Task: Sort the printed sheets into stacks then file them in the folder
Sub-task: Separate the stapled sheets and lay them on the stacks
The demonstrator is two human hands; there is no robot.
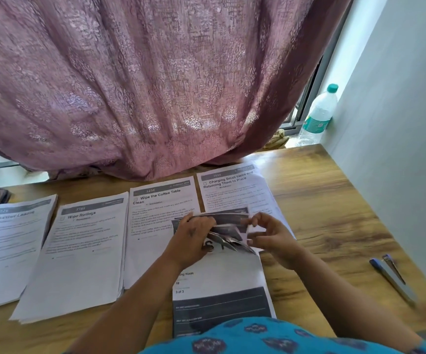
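Item, nearest the viewer: a blue patterned garment [270,338] at the bottom edge, with both forearms reaching forward over a wooden table [334,213].

Item: unsorted pile [222,284], directly in front of the person, top sheet marked "3 of 3" with a dark band at its near end.

Item: left hand [194,236], curled over the far end of that pile, thumb and fingers closed on the lifted, curling page edges [228,226].

Item: right hand [270,233], narrow, fingertips pinched at the same fanned edges; whether it grips one sheet or several cannot be told.

Items, sorted stacks, four in a row beyond the hands, left to right: a blurred-title stack [10,246]; "Wipe Railings" stack [81,254]; "Wipe the Coffee Table Clean" stack [161,213]; "Charging Small Items" stack [235,187], partly hidden by the hands.

Items, other: two pens [390,279] at right; a water bottle [318,116] in the far corner; a curtain [143,85] behind.

Progress, judged: sorting well under way, pile remaining. No folder in sight; filing not yet begun.
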